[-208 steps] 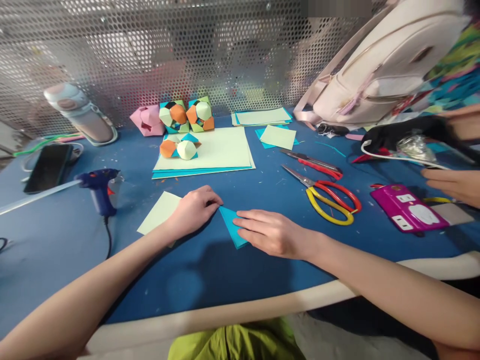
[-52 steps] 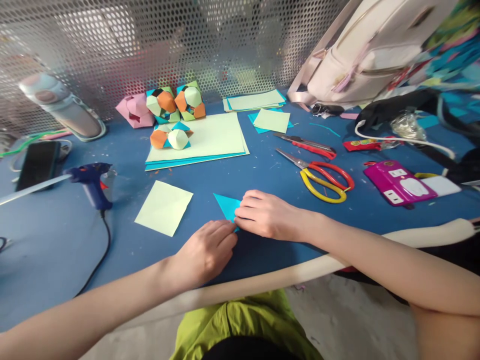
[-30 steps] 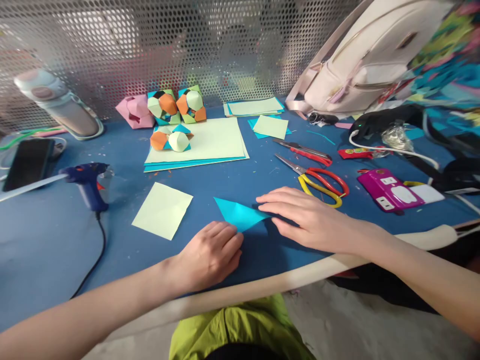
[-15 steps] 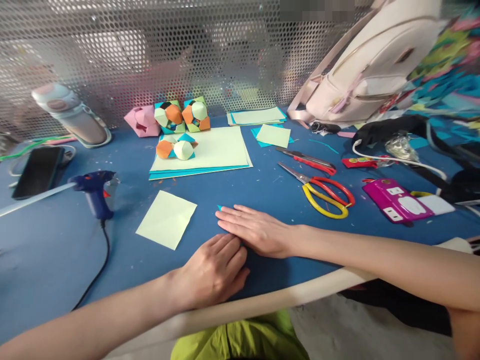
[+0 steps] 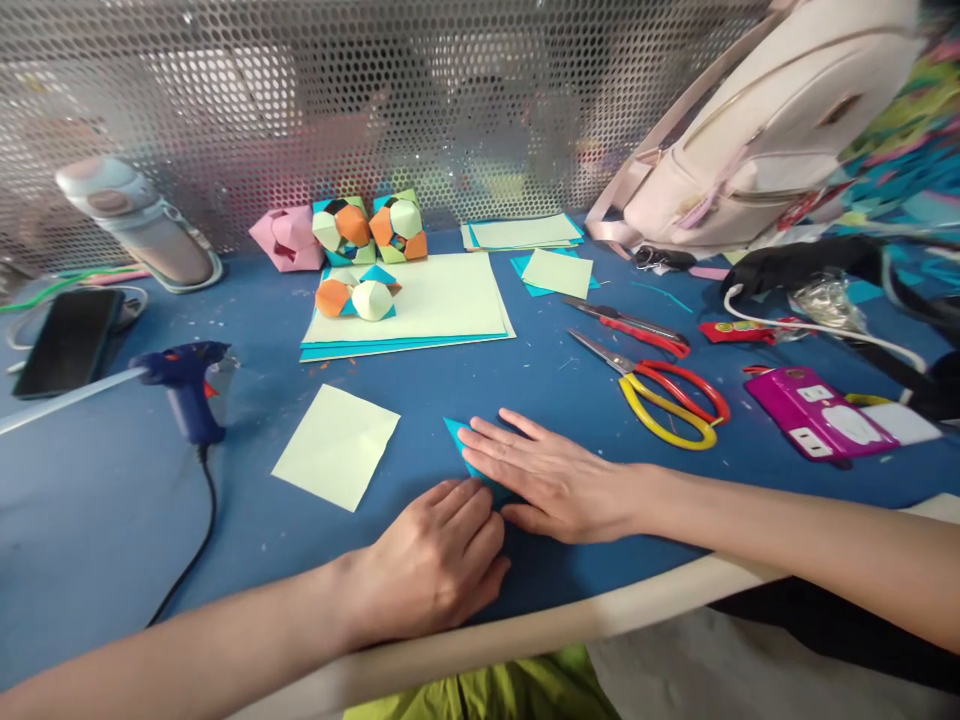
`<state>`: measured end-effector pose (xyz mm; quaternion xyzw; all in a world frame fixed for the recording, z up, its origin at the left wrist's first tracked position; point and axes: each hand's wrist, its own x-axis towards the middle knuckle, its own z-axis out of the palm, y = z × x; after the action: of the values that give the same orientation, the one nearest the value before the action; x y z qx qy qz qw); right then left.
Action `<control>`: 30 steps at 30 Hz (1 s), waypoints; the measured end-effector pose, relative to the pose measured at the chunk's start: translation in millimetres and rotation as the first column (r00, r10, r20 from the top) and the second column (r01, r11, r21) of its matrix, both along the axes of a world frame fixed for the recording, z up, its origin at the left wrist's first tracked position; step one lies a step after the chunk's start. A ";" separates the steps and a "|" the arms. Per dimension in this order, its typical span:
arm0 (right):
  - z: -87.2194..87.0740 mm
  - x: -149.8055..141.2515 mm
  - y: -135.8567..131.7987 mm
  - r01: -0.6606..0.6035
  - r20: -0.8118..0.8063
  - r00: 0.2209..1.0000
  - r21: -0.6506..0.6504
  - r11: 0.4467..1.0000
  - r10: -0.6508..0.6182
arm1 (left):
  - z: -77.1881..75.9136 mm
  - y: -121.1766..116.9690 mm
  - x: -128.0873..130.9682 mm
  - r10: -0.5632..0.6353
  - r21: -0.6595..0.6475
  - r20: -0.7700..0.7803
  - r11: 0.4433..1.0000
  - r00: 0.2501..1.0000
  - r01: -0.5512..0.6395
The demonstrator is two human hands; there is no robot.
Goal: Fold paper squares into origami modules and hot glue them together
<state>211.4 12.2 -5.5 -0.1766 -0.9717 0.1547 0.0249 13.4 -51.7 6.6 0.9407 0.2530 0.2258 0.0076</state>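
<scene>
A folded blue paper (image 5: 454, 436) lies flat on the table near its front edge, its pointed far corner showing and much of it covered by my hands. My left hand (image 5: 446, 550) is closed at the paper's near end, fingers curled over it; the fingertips are hidden. With fingers stretched out, my right hand (image 5: 551, 475) presses flat on the paper from the right. Left of both hands a pale green paper square (image 5: 337, 447) rests by itself, touched by neither.
A blue glue gun (image 5: 191, 385), a phone (image 5: 71, 340) and a bottle (image 5: 146, 230) are at the left. Folded paper models (image 5: 341, 230) and stacked sheets (image 5: 442, 290) sit behind. To the right are scissors (image 5: 675, 400), a cutter (image 5: 634, 325), a purple power strip (image 5: 817, 410) and a backpack (image 5: 742, 150).
My right hand has slid to the right and toward me with its fingers more spread, uncovering more of the blue paper. The left hand stays closed in nearly the same place.
</scene>
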 end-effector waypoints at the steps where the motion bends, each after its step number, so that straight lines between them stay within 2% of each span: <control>1: 1.7 -0.1 1.4 -0.019 0.012 1.000 -0.025 0.999 0.020 | 0.0 0.2 0.0 -0.003 -0.001 0.006 1.000 1.000 0.003; 7: 8.1 -13.4 20.3 -0.083 0.036 0.995 -0.122 0.989 0.088 | 0.1 -0.1 -0.9 -0.006 -0.015 0.041 1.000 0.999 0.006; 12: 3.0 -25.3 35.9 -0.140 0.006 0.990 -0.094 0.986 0.141 | 0.5 0.2 -2.2 0.010 -0.034 0.044 0.999 0.999 -0.008; 15: 2.0 -23.4 33.8 -0.116 0.012 0.993 -0.061 0.991 0.117 | 0.3 0.6 -2.5 0.006 -0.016 0.035 1.000 0.999 -0.005; 19: 3.6 -2.9 19.6 -0.043 0.080 0.996 -0.011 0.999 0.044 | -1.0 0.4 -3.1 0.005 0.006 0.030 1.000 1.000 -0.005; 26: 2.1 63.5 -18.8 0.121 0.093 0.987 0.088 0.989 -0.129 | -1.8 -0.6 -2.9 0.016 0.039 0.014 0.999 1.000 -0.016; 30: 4.4 77.1 -32.5 0.194 0.077 0.976 0.135 0.972 -0.206 | -1.9 -0.6 -1.7 0.013 0.057 0.025 0.998 1.000 -0.014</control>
<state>288.5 -20.3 -1.1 -0.2786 -0.9570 0.0812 0.0076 11.7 -52.3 4.7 0.9360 0.2526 0.2444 -0.0177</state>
